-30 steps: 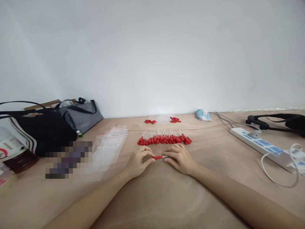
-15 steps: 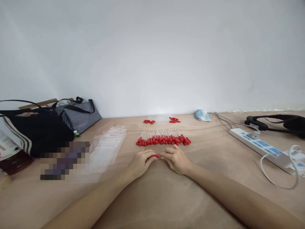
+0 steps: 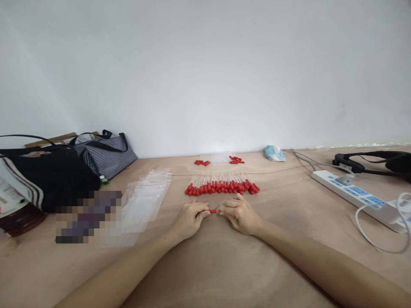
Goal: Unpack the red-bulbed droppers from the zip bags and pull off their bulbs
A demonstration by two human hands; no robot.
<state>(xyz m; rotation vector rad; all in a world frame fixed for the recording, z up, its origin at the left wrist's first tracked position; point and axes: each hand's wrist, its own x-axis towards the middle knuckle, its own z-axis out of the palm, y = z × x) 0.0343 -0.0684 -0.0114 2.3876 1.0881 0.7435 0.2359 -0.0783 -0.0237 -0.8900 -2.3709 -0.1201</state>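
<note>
Left hand (image 3: 190,217) was clamped on a slim, red, cylindrical piece (image 3: 213,211) at lower centre of the frame, seemingly to steady it; the right hand (image 3: 240,214) bunched at its free end, grip indiscernible.

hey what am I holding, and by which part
A red piece, its left end in your left hand; whether your right hand grips the other end is unclear.

No readable text, labels, brands, signs
</note>
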